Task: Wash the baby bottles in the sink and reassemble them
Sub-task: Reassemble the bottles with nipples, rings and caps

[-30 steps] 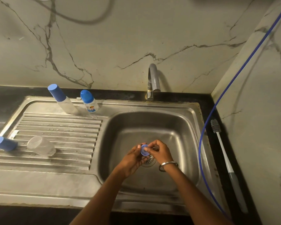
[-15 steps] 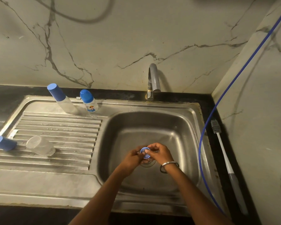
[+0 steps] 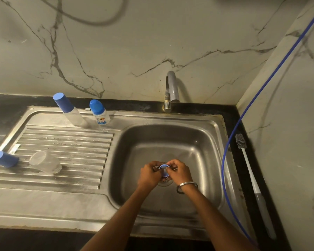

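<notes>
Over the drain of the steel sink (image 3: 203, 138), my left hand (image 3: 149, 173) and my right hand (image 3: 179, 172) both pinch a small blue bottle ring (image 3: 163, 167), which has a clear teat in it. Two capped baby bottles stand at the back of the draining board: a tall one (image 3: 69, 110) and a short one with a picture label (image 3: 99, 113). A clear bottle body (image 3: 44, 162) lies on its side on the ribs at the left. A blue cap (image 3: 4, 159) lies beside it at the board's left edge.
The tap (image 3: 171, 89) stands behind the basin, with no water running. A long bottle brush (image 3: 250, 171) lies on the dark counter to the right. A blue hose (image 3: 230, 138) curves down along the sink's right rim. Marble walls close the back and right.
My hands have turned the blue ring between them, so its open rim now faces up. Both hands stay over the drain.
</notes>
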### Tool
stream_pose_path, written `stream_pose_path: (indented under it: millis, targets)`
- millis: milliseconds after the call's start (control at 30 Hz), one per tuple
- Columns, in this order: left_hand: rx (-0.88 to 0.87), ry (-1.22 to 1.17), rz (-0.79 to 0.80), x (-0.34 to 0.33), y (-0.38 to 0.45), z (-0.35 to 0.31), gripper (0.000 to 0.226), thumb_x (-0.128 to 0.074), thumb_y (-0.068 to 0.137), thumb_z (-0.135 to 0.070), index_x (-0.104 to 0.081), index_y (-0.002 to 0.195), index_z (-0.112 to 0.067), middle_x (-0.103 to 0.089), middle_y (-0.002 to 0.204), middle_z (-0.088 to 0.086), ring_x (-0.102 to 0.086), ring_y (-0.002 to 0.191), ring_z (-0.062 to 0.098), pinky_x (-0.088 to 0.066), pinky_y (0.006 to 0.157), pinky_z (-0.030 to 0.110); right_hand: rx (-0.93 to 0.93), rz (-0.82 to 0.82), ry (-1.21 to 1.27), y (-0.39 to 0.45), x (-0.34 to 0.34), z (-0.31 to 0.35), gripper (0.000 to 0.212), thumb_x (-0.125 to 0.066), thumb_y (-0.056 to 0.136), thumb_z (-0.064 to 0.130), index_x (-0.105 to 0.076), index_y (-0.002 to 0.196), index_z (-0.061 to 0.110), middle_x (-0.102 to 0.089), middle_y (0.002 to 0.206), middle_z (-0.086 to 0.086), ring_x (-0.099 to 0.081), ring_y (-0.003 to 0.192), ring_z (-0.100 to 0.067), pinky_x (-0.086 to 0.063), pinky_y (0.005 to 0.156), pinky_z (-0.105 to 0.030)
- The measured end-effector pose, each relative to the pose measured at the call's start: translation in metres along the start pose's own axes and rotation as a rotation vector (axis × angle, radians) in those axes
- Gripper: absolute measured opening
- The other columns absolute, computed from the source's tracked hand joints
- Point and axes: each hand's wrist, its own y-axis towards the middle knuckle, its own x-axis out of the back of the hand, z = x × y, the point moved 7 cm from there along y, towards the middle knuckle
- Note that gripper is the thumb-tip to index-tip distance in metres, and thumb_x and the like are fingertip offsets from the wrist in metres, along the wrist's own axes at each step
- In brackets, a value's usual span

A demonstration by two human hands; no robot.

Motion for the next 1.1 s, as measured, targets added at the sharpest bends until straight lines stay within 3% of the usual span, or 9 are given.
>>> stream_pose_path:
  millis: [133, 267, 400, 567, 767, 933, 1067, 1100]
  targets:
    - [-0.027, 0.038, -0.041, 0.001, -0.003, -0.007, 0.027, -0.061, 0.086, -0.006, -0.069, 0.083, -0.031, -0.074, 0.080, 0.001, -0.072, 0.076, 0.013, -0.060, 0.077, 0.036, 0.005, 0.000, -0.023, 0.001, -0.002, 0.001, 0.011, -0.071, 0.081, 0.007, -0.064, 0.085, 0.014, -0.060, 0.073, 0.006, -0.052, 0.063, 0.006, -0.036, 0.052, 0.002]
    - [-0.034, 0.056, -0.067, 0.004, -0.004, -0.010, 0.030, -0.061, 0.085, -0.002, -0.068, 0.081, -0.030, -0.074, 0.080, 0.003, -0.072, 0.074, 0.012, -0.061, 0.073, 0.033, 0.024, 0.007, -0.012, 0.001, -0.003, 0.003, 0.012, -0.069, 0.083, 0.008, -0.062, 0.086, 0.017, -0.061, 0.074, 0.005, -0.056, 0.065, -0.002, -0.041, 0.055, 0.000]
    - [-0.042, 0.072, -0.084, 0.007, -0.005, -0.012, 0.032, -0.062, 0.086, -0.003, -0.067, 0.075, -0.032, -0.073, 0.079, 0.004, -0.072, 0.070, 0.013, -0.061, 0.069, 0.032, -0.051, 0.181, 0.020, 0.001, -0.011, -0.001, 0.020, -0.070, 0.082, 0.010, -0.060, 0.098, 0.016, -0.065, 0.090, -0.001, -0.065, 0.083, -0.018, -0.055, 0.067, -0.020]
    - [-0.100, 0.202, -0.050, 0.000, -0.008, -0.016, 0.024, -0.064, 0.087, -0.002, -0.069, 0.086, -0.025, -0.071, 0.081, 0.002, -0.071, 0.077, 0.017, -0.059, 0.075, 0.033, -0.107, 0.294, -0.113, 0.003, -0.010, -0.001, 0.029, -0.074, 0.074, 0.005, -0.056, 0.091, 0.020, -0.061, 0.082, 0.003, -0.061, 0.080, -0.016, -0.045, 0.064, -0.017]
    - [-0.077, 0.232, -0.022, -0.004, -0.008, -0.016, 0.015, -0.066, 0.087, -0.007, -0.071, 0.098, -0.016, -0.071, 0.080, 0.002, -0.071, 0.077, 0.017, -0.059, 0.076, 0.031, -0.190, 0.278, -0.173, 0.003, -0.008, -0.001, 0.030, -0.077, 0.070, 0.002, -0.057, 0.082, 0.021, -0.064, 0.083, 0.000, -0.061, 0.077, -0.016, -0.046, 0.063, -0.020]
    - [-0.053, 0.257, 0.068, -0.008, -0.008, -0.010, 0.021, -0.069, 0.084, -0.006, -0.070, 0.101, -0.019, -0.075, 0.091, 0.008, -0.071, 0.085, 0.021, -0.058, 0.084, 0.037, -0.205, 0.269, -0.176, 0.001, -0.005, -0.007, 0.031, -0.076, 0.070, 0.001, -0.058, 0.085, 0.021, -0.063, 0.084, 0.002, -0.060, 0.079, -0.016, -0.039, 0.045, -0.010]
    - [-0.075, 0.243, 0.031, -0.001, -0.007, -0.014, 0.024, -0.068, 0.082, -0.005, -0.069, 0.087, -0.029, -0.074, 0.079, 0.004, -0.072, 0.081, 0.019, -0.057, 0.081, 0.035, -0.138, 0.241, -0.114, 0.002, -0.005, -0.006, 0.021, -0.075, 0.075, 0.008, -0.060, 0.085, 0.019, -0.067, 0.080, 0.001, -0.066, 0.074, -0.017, -0.054, 0.063, -0.019]
    - [-0.073, 0.236, 0.023, -0.001, -0.007, -0.014, 0.022, -0.067, 0.082, -0.005, -0.071, 0.092, -0.024, -0.074, 0.081, 0.006, -0.072, 0.082, 0.020, -0.057, 0.081, 0.035, -0.109, 0.217, -0.102, 0.003, -0.004, -0.004, 0.015, -0.074, 0.078, 0.012, -0.062, 0.085, 0.017, -0.067, 0.080, 0.000, -0.066, 0.070, -0.014, -0.052, 0.063, -0.014]
